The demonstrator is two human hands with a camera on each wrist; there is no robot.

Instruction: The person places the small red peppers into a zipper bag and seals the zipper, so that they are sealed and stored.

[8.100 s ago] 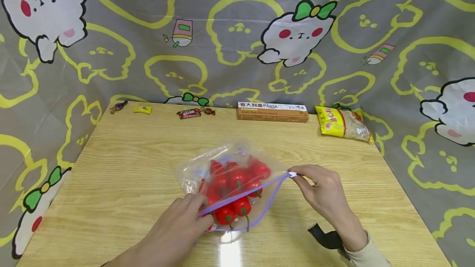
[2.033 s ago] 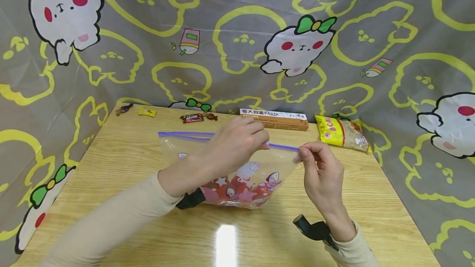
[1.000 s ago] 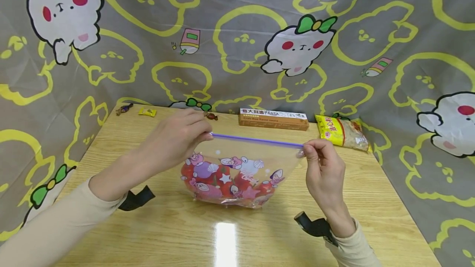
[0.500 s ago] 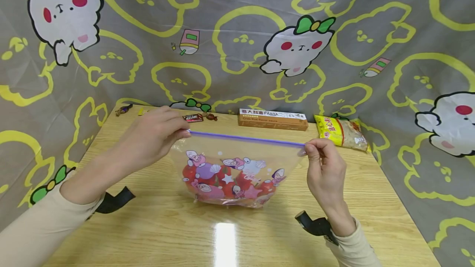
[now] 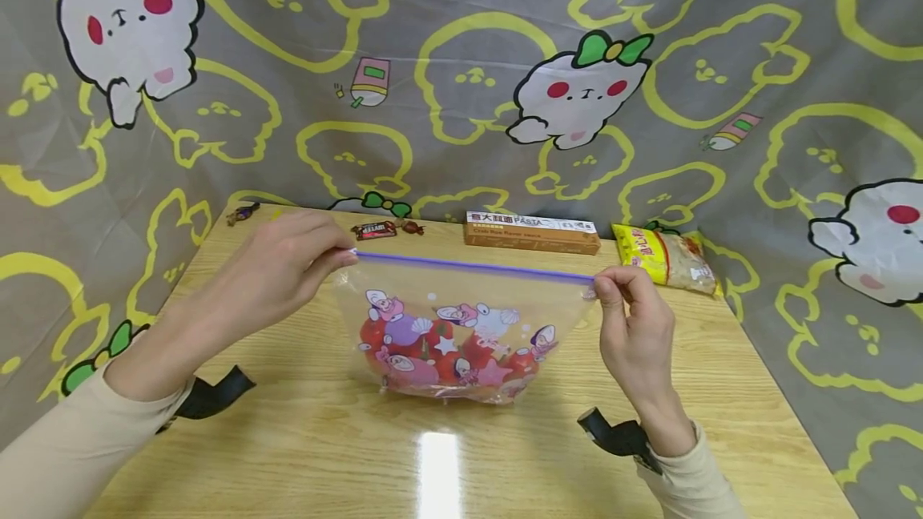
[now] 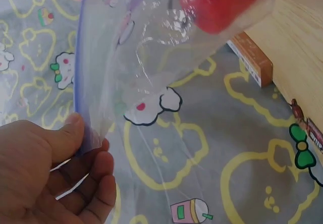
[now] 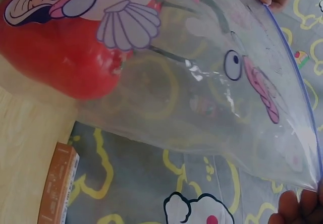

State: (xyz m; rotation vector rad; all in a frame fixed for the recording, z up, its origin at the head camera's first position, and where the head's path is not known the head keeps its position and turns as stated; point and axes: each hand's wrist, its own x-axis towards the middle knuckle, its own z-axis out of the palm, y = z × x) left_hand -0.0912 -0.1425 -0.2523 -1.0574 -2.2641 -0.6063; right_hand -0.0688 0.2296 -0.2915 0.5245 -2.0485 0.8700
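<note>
A clear zip bag (image 5: 411, 279) with purple cartoon prints stands upright mid-table, its purple zip strip (image 5: 476, 267) pulled taut in one line. Red peppers (image 5: 371, 332) with green stems fill its lower part, partly hidden by the prints. At the left end of the strip, my left hand (image 5: 292, 259) pinches the corner at a small white slider (image 5: 352, 251). The opposite top corner is pinched between thumb and forefinger of my right hand (image 5: 638, 327). In the left wrist view, the thumb (image 6: 70, 135) presses the purple strip while the other fingers curl below it.
Along the back edge of the wooden table (image 5: 324, 455) lie a pasta box (image 5: 532, 235), a yellow food packet (image 5: 667, 257), a red-wrapped candy (image 5: 375, 231), a brown candy (image 5: 413, 227) and a purple-wrapped one (image 5: 243, 213). A patterned cloth (image 5: 447, 175) hangs behind.
The bag earlier lay flat with its mouth open and peppers showing; now it stands upright. My left hand has slid the slider leftward along the strip, while my right hand kept its corner.
</note>
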